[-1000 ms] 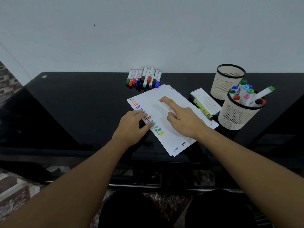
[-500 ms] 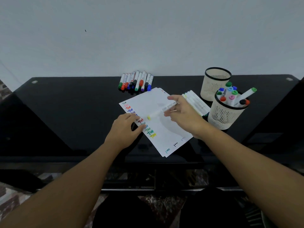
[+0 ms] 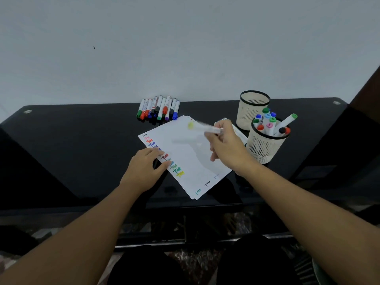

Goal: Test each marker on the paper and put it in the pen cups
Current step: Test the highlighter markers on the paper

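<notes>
My right hand pinches a white marker with a yellow end, held blurred above the white paper. My left hand rests on the paper's left edge, fingers over a column of coloured test marks. Two cream mesh pen cups stand at the right: the near cup holds several markers, while the far cup shows none inside. A row of capped markers lies at the table's back edge. More white markers lie between the paper and the cups, mostly hidden by my right hand.
The table is black glass, set against a plain white wall. Its front edge runs just below the paper. A dark object rises at the far right.
My right hand picked the white marker up off the paper and raised it toward the cups. The left hand stayed on the paper's edge. The camera tilted down slightly.
</notes>
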